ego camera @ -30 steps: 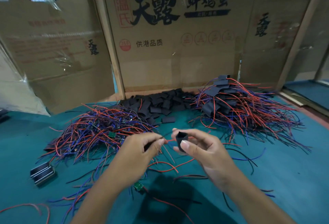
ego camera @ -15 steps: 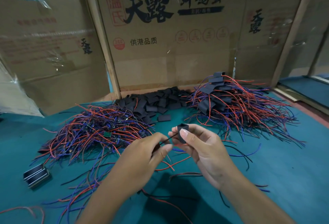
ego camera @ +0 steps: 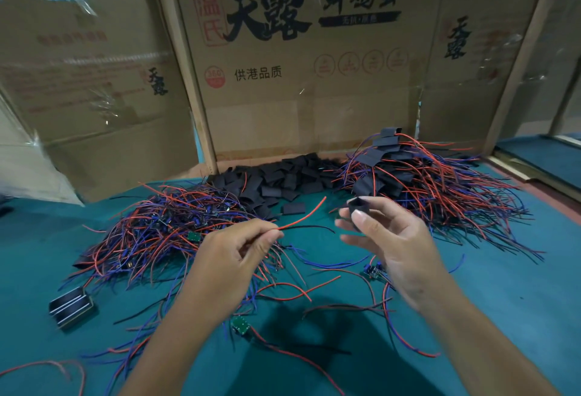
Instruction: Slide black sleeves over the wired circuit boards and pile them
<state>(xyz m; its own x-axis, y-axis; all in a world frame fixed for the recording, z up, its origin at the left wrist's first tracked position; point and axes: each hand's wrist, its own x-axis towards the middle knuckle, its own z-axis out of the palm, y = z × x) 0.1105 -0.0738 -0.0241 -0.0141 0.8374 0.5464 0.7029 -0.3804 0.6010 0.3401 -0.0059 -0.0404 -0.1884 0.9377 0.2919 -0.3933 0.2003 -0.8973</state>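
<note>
Two wire ends (ego camera: 301, 218), red and black, stick out rightward from my left hand (ego camera: 234, 257), pinched there. Black sleeve (ego camera: 356, 207), pinched in my right hand (ego camera: 390, 241), sits just right of them, apart; its opening direction unclear.

The two hands moved apart: half a second ago the left hand (ego camera: 234, 252) and the right hand (ego camera: 385, 238) were almost touching at the fingertips, and now an open gap was between them. The red wire (ego camera: 303, 218) and the black wire (ego camera: 309, 228) pinched by the left hand came free of the black sleeve (ego camera: 356, 207) and stuck out toward the right hand. The right hand lifted the sleeve a little up and to the right.
</note>
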